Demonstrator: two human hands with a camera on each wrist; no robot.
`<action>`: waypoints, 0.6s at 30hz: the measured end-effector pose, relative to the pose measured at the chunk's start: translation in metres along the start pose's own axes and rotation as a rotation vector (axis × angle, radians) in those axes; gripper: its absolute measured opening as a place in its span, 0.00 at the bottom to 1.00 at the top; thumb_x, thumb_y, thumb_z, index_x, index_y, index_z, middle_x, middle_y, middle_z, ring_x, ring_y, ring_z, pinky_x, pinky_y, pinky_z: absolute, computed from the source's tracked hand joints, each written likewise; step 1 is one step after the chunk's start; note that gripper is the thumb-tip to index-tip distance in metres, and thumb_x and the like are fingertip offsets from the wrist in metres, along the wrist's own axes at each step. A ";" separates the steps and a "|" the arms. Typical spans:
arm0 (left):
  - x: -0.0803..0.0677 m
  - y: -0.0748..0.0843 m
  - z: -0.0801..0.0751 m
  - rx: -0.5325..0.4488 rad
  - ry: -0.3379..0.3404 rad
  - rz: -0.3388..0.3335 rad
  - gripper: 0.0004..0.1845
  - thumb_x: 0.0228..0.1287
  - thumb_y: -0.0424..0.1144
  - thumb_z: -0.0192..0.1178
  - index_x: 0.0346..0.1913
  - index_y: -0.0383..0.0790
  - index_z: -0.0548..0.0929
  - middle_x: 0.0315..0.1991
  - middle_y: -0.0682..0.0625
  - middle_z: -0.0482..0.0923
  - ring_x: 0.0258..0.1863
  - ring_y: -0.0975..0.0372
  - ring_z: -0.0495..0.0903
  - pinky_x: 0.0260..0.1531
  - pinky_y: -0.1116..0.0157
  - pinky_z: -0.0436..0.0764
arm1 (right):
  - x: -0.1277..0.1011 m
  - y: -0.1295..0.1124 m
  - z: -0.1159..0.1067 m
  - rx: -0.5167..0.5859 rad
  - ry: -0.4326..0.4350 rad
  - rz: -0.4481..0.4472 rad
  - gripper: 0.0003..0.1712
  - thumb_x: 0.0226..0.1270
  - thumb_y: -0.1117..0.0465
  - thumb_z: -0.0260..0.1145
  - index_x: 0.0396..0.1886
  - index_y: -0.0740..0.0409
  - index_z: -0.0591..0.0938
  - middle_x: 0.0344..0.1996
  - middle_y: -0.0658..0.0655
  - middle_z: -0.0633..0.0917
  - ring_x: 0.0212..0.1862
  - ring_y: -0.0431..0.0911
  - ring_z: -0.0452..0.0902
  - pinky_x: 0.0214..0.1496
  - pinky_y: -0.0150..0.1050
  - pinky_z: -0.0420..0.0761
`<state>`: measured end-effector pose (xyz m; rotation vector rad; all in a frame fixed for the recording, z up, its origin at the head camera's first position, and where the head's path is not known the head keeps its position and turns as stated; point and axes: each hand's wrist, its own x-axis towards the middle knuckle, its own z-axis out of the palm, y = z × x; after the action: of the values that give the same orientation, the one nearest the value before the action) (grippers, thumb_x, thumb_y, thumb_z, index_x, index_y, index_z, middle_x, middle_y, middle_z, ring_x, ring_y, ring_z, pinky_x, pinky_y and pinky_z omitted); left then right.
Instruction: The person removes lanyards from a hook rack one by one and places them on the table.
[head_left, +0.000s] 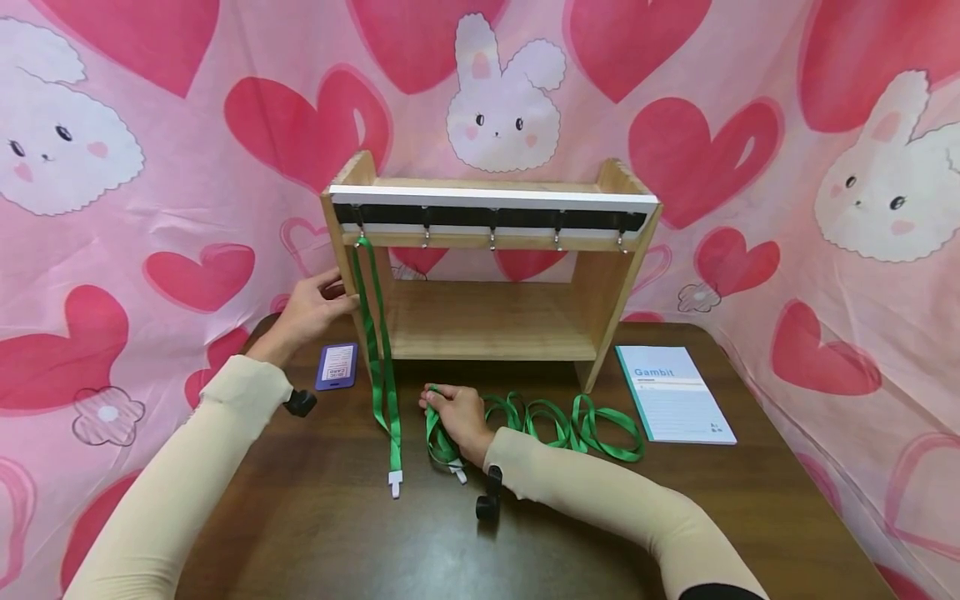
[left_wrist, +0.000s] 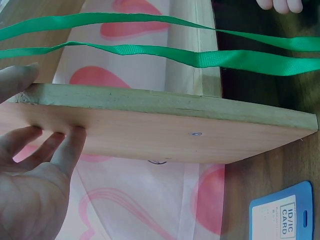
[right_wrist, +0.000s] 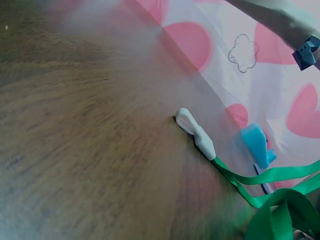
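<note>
A wooden rack (head_left: 487,321) with a row of hooks stands on the table. One green lanyard (head_left: 378,358) hangs from the leftmost hook, and its white clip (head_left: 395,482) lies on the table. My left hand (head_left: 315,304) rests on the rack's left side panel (left_wrist: 165,132), straight fingers (left_wrist: 70,145) on the outer face and the thumb at the front edge. In front of the rack my right hand (head_left: 457,417) grips another green lanyard (head_left: 438,442) that lies on the table. That lanyard's white clip (right_wrist: 196,134) shows in the right wrist view.
A heap of several green lanyards (head_left: 562,421) lies to the right of my right hand. A purple card holder (head_left: 336,365) lies left of the rack, and a notebook (head_left: 671,404) at the right. Pink heart-print cloth surrounds the brown table (head_left: 375,550).
</note>
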<state>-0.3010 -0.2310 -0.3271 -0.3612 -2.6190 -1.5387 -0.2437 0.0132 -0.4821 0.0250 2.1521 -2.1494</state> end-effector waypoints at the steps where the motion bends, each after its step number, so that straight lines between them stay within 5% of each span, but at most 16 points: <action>1: 0.000 0.000 0.000 0.001 -0.001 -0.001 0.35 0.71 0.40 0.61 0.78 0.41 0.63 0.71 0.34 0.71 0.70 0.44 0.72 0.66 0.48 0.75 | 0.000 0.000 0.000 -0.010 0.003 -0.005 0.16 0.69 0.65 0.67 0.53 0.68 0.86 0.43 0.64 0.91 0.45 0.51 0.91 0.45 0.32 0.88; 9: 0.000 0.000 0.000 0.000 -0.003 0.000 0.35 0.70 0.41 0.61 0.78 0.41 0.63 0.71 0.33 0.71 0.70 0.44 0.72 0.66 0.48 0.75 | -0.004 -0.003 -0.003 -0.234 0.003 -0.128 0.19 0.68 0.62 0.70 0.57 0.58 0.87 0.49 0.55 0.91 0.50 0.43 0.89 0.52 0.33 0.86; 18: -0.001 0.001 0.000 0.001 0.006 0.020 0.35 0.70 0.40 0.62 0.77 0.40 0.65 0.69 0.33 0.73 0.69 0.44 0.73 0.60 0.67 0.81 | -0.007 -0.011 -0.009 -0.199 -0.062 -0.166 0.20 0.70 0.67 0.66 0.60 0.58 0.84 0.57 0.62 0.86 0.56 0.48 0.86 0.55 0.35 0.86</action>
<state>-0.3003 -0.2309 -0.3262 -0.3813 -2.6036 -1.5298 -0.2382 0.0228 -0.4705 -0.2400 2.3962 -1.9735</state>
